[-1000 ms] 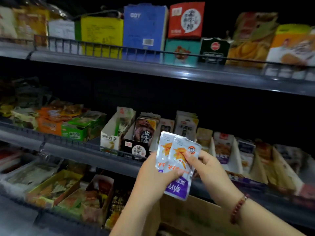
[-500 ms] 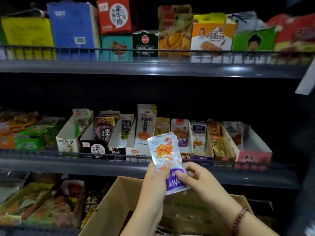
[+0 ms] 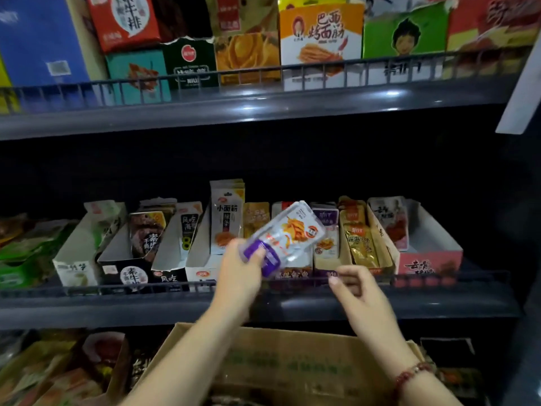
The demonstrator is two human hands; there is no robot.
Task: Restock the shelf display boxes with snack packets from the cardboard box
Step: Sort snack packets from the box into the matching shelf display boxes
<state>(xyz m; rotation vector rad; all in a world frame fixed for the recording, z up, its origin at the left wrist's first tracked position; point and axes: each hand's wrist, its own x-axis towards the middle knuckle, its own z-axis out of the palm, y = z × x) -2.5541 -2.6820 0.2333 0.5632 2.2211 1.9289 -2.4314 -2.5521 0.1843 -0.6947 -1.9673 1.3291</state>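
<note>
My left hand [image 3: 238, 273] grips white and purple snack packets [image 3: 288, 237] by their purple end, tilted to the right in front of the middle shelf's display boxes. Just behind the packets stands a purple display box [image 3: 326, 230] with matching packets. My right hand [image 3: 355, 288] hovers below and to the right of the packets, fingers loosely curled, holding nothing. The open cardboard box [image 3: 292, 367] sits below my forearms.
A row of open display boxes fills the middle shelf, ending with a pink box [image 3: 429, 259] at the right. A wire rail [image 3: 146, 287] runs along the shelf front. The upper shelf [image 3: 263, 109] carries tall cartons. More snack trays lie at lower left.
My right hand has let go of the packets and dropped to the right. My left hand has tilted the packets to the right and brought them up to the display boxes. The view came closer.
</note>
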